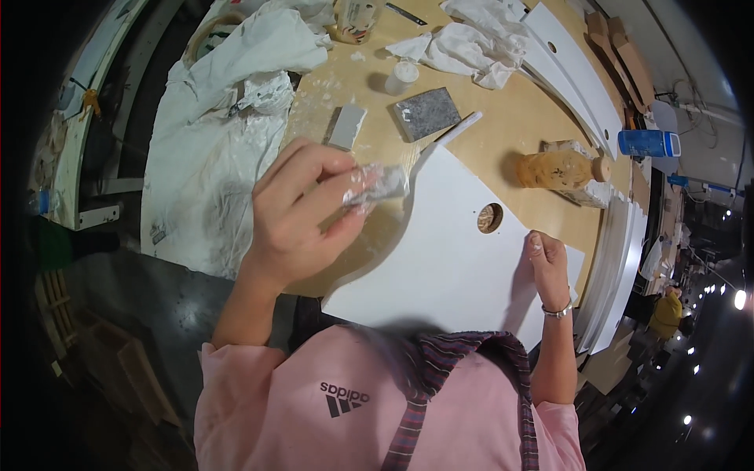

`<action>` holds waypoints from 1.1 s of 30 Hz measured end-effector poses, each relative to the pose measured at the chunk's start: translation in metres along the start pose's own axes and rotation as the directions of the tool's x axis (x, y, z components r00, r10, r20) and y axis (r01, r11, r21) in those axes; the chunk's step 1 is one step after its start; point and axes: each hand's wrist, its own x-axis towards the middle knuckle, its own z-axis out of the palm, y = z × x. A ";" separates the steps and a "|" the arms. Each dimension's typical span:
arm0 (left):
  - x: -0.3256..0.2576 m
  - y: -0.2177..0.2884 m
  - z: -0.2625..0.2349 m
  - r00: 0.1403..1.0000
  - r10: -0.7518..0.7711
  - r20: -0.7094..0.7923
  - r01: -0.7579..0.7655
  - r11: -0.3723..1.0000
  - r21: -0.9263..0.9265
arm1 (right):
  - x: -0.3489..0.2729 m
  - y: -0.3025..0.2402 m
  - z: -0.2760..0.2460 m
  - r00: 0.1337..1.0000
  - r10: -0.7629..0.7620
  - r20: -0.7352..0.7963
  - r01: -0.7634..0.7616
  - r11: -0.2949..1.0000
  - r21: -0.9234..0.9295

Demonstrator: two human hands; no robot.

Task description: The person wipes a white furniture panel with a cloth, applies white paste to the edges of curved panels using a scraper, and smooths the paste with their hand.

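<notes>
Left hand (302,212) pinches sanding pad (378,185) at white panel (440,259) edge; right hand (548,259) presses panel

Panel (440,259) flat on surface (518,118), near edge; hole (490,217) toward panel's right; left grip (302,212) at panel's left edge, clamping scraper (381,184); right grip (547,259) pressed on panel's right end; block (426,114) and pad (347,125) behind panel; bottle (561,169) lying right of hole; cloth (220,133) draped left; stacked panels (620,267) along right edge.
</notes>
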 end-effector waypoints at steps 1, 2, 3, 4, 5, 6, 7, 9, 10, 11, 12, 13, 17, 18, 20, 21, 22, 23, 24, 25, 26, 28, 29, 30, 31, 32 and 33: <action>0.000 0.003 -0.004 1.000 0.016 0.026 -0.015 0.999 -0.043 | 0.001 0.000 -0.003 0.997 0.000 -0.077 0.002 1.000 0.022; 0.001 0.007 -0.006 0.998 0.035 0.051 -0.030 0.996 -0.085 | 0.001 -0.001 -0.006 0.988 0.000 -0.154 0.007 0.999 0.045; 0.001 0.011 -0.007 0.997 0.053 0.062 -0.046 0.993 -0.112 | 0.000 0.003 -0.012 0.988 -0.008 -0.151 0.014 0.999 0.038; 0.000 0.012 -0.007 0.997 0.070 0.044 -0.064 0.992 -0.110 | 0.001 0.005 -0.013 0.986 -0.024 -0.168 0.030 0.999 0.030; -0.001 0.013 -0.007 0.999 0.042 0.029 -0.038 0.991 -0.127 | 0.004 0.006 -0.014 0.987 -0.018 -0.159 0.019 1.000 0.003; -0.001 0.014 -0.007 1.000 0.015 0.015 -0.013 0.989 -0.145 | 0.006 0.005 -0.016 0.988 -0.011 -0.151 0.008 1.000 -0.022; -0.001 0.018 -0.010 1.000 -0.015 -0.011 0.014 0.991 -0.130 | 0.008 0.001 -0.015 0.995 -0.003 -0.095 0.001 1.000 -0.023; -0.004 0.018 -0.006 0.999 -0.026 -0.022 0.022 0.986 -0.168 | 0.001 0.011 -0.013 0.997 -0.010 -0.076 0.008 1.000 -0.020; -0.006 0.018 -0.005 0.999 -0.053 0.001 0.052 0.976 -0.212 | -0.003 0.009 -0.008 0.997 -0.017 -0.077 0.016 1.000 -0.001; -0.006 0.019 -0.006 0.998 -0.051 0.030 0.056 0.974 -0.219 | 0.001 0.008 -0.009 0.995 -0.027 -0.092 0.028 1.000 0.007; -0.001 0.018 -0.006 0.999 -0.032 0.031 0.038 0.976 -0.213 | 0.006 0.005 -0.010 0.998 -0.032 -0.062 0.031 0.999 -0.020; -0.002 0.019 -0.008 0.998 -0.053 0.034 0.059 0.979 -0.197 | 0.001 0.003 -0.005 1.000 -0.011 -0.027 0.010 0.999 -0.039; -0.002 0.023 -0.010 0.996 -0.064 0.059 0.073 0.983 -0.166 | -0.002 0.007 -0.005 1.000 0.016 -0.015 -0.017 0.999 -0.032; -0.003 0.023 -0.010 0.997 -0.035 0.069 0.044 0.988 -0.146 | -0.007 0.008 -0.004 0.999 0.029 -0.015 -0.029 0.999 -0.027; -0.003 0.028 -0.008 0.996 -0.015 0.088 0.029 0.987 -0.156 | -0.010 0.007 0.001 0.999 0.034 -0.031 -0.032 0.996 0.084; -0.004 0.031 -0.007 0.995 0.005 0.098 0.011 0.986 -0.166 | -0.009 0.008 0.001 0.999 0.039 -0.023 -0.036 0.996 0.086; -0.004 0.033 -0.005 0.994 -0.002 0.107 0.020 0.985 -0.169 | -0.009 0.010 0.000 0.999 0.041 -0.008 -0.040 0.996 0.077; -0.002 0.034 -0.003 0.992 0.021 0.128 -0.002 0.990 -0.143 | -0.010 0.010 0.000 0.999 0.042 0.008 -0.043 0.997 0.067; -0.002 0.034 -0.002 0.988 0.043 0.149 -0.025 0.993 -0.117 | -0.013 0.012 0.003 0.999 0.051 0.015 -0.052 0.996 0.066; 0.000 0.032 0.003 0.990 0.047 0.132 -0.034 0.994 -0.099 | -0.013 0.014 0.004 0.998 0.057 0.012 -0.057 0.997 0.056; 0.003 0.027 0.005 0.990 0.046 0.132 -0.032 0.993 -0.109 | -0.013 0.014 0.003 0.998 0.063 0.008 -0.063 0.997 0.044; 0.009 0.016 0.010 0.991 0.095 0.095 -0.090 0.994 -0.059 | -0.013 0.009 0.002 0.997 0.079 0.001 -0.079 0.997 0.007; 0.011 0.016 0.009 0.992 0.094 0.079 -0.089 0.994 -0.069 | -0.014 0.005 0.001 0.996 0.088 -0.005 -0.088 0.996 -0.026; 0.011 0.018 0.004 0.994 0.066 0.085 -0.062 0.997 -0.045 | -0.013 -0.001 0.005 0.995 0.097 -0.033 -0.098 0.995 -0.037; 0.009 0.020 0.002 0.995 0.042 0.092 -0.039 0.999 -0.036 | -0.010 0.004 0.006 0.995 0.102 -0.016 -0.103 0.991 -0.081; 0.005 0.020 0.000 0.995 0.023 0.101 -0.019 0.999 -0.047 | -0.008 0.000 0.006 0.991 0.135 0.018 -0.132 0.987 -0.094; 0.002 0.018 -0.001 0.994 0.005 0.110 0.001 0.998 -0.055 | -0.008 0.001 0.009 0.994 0.110 -0.002 -0.110 0.991 -0.078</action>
